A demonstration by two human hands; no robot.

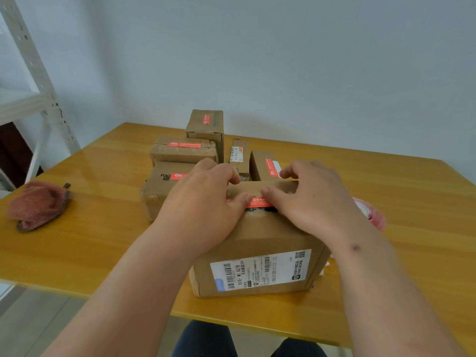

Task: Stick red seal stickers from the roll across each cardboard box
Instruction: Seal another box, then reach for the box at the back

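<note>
Landmark: large brown cardboard box (257,256) with a white shipping label on its near face, standing at the near edge of the yellow wooden table (103,243).
Task item: red rectangular seal sticker (258,203), lying on top of the large box, between the 2 thumbs.
Sticker axis: long axis runs left to right; the ends are hidden under the hands. It appears to cross the dark tape strip on the lid, though the seam direction cannot be confirmed.
Left hand (203,199): rests over the box's left top edge, thumb pressing down at the sticker's left end, fingers loosely bent over the far edge. Judged purpose: steady the box and smooth the sticker.
Right hand (309,197): rests over the box's right top edge, thumb pressing at the sticker's right end, fingers curled over the far edge.
Sticker roll: red and white roll (371,213), just right of the large box, partly hidden by the right forearm.
Finished boxes: 5 smaller brown cardboard boxes (183,150) behind the large box, each with a red sticker.
Other: pink cloth pouch (38,204), well left of the large box.
</note>
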